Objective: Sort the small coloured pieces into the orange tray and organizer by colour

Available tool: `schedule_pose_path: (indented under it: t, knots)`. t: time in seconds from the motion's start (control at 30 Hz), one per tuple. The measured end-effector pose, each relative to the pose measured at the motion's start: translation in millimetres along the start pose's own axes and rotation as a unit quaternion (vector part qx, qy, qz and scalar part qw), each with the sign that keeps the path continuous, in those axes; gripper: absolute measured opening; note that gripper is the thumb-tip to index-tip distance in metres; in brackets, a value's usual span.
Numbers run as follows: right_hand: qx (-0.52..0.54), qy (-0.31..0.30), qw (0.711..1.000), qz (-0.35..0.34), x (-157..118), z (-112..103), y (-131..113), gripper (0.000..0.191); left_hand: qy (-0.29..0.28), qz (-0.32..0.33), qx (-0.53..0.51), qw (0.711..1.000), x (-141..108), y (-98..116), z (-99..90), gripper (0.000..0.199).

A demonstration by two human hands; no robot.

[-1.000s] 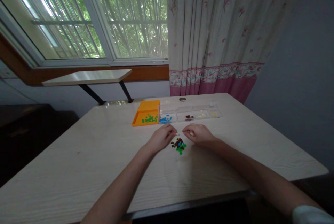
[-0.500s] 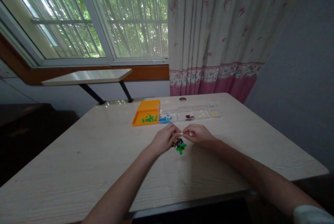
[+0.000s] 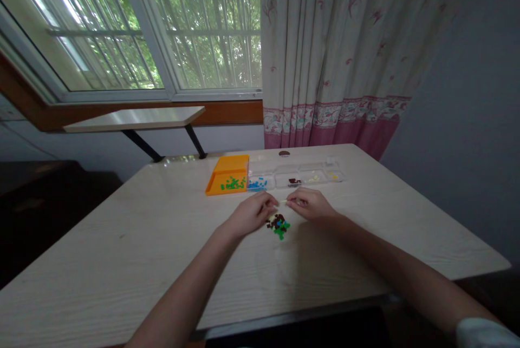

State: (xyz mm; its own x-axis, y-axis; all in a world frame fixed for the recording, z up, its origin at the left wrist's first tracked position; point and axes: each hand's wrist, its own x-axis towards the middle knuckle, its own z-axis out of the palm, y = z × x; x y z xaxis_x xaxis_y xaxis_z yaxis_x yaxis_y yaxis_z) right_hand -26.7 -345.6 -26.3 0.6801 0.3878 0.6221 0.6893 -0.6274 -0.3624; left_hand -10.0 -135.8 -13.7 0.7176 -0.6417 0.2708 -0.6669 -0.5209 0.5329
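Note:
A small pale yellow building piece [image 3: 283, 201] is pinched in the fingertips of my right hand [image 3: 309, 204]. Close to its other end are the curled, closed fingers of my left hand [image 3: 254, 211]; whether they grip a piece of their own is too small to make out. Just below the fingers, a flat cluster of building pieces [image 3: 280, 230] in brown, green, blue and cream lies on the table, its upper left edge near my left hand.
Beyond my hands, an orange tray [image 3: 227, 165] holds green pieces [image 3: 233, 183]. To its right a clear compartment tray [image 3: 280, 180] contains blue pieces [image 3: 258, 183], brown pieces [image 3: 294, 181] and yellow pieces [image 3: 333, 176]. A raised shelf [image 3: 138, 116] stands at the table's back left.
My hands have drawn slightly apart, so the pale yellow piece shows between them. More of the cluster's upper left edge is visible.

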Motion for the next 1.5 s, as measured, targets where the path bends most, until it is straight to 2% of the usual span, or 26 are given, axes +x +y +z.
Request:
schedule_pose_path:
  t: [0.17,0.27,0.6,0.8,1.0,1.17,1.37,1.5]
  knots:
    - [-0.01,0.167,0.986,0.024,6.2,-24.0,-2.3,0.016,-0.084,0.006,0.025,0.996,-2.7,-9.1,-10.9,0.016]
    - [-0.022,0.199,0.979,0.029,6.9,-31.7,1.3,0.015,-0.108,0.009,0.027,0.994,-3.5,-10.1,-11.5,0.017]
    - [-0.013,0.192,0.981,0.019,4.8,-28.5,8.0,0.014,-0.12,0.05,0.005,0.991,-3.1,-15.4,-12.8,0.02]
    - [-0.015,0.187,0.982,0.024,4.5,-29.8,9.5,0.015,-0.128,0.029,0.036,0.991,-3.8,-16.1,-12.5,0.018]
    - [-0.016,0.188,0.982,0.029,3.9,-27.8,14.1,0.015,-0.139,0.036,0.049,0.988,-3.6,-15.0,-14.0,0.019]
    - [-0.083,0.172,0.977,0.099,2.2,-31.3,45.9,0.02,-0.137,0.039,0.05,0.989,-3.8,-16.2,-13.2,0.02]
    - [-0.177,0.143,0.943,0.243,-6.0,-42.3,97.3,0.023,-0.141,0.041,0.047,0.988,-3.8,-16.7,-12.2,0.019]
    - [-0.182,0.125,0.939,0.265,-7.4,-42.7,102.2,0.024,-0.126,0.034,0.04,0.991,-3.5,-15.8,-12.0,0.016]
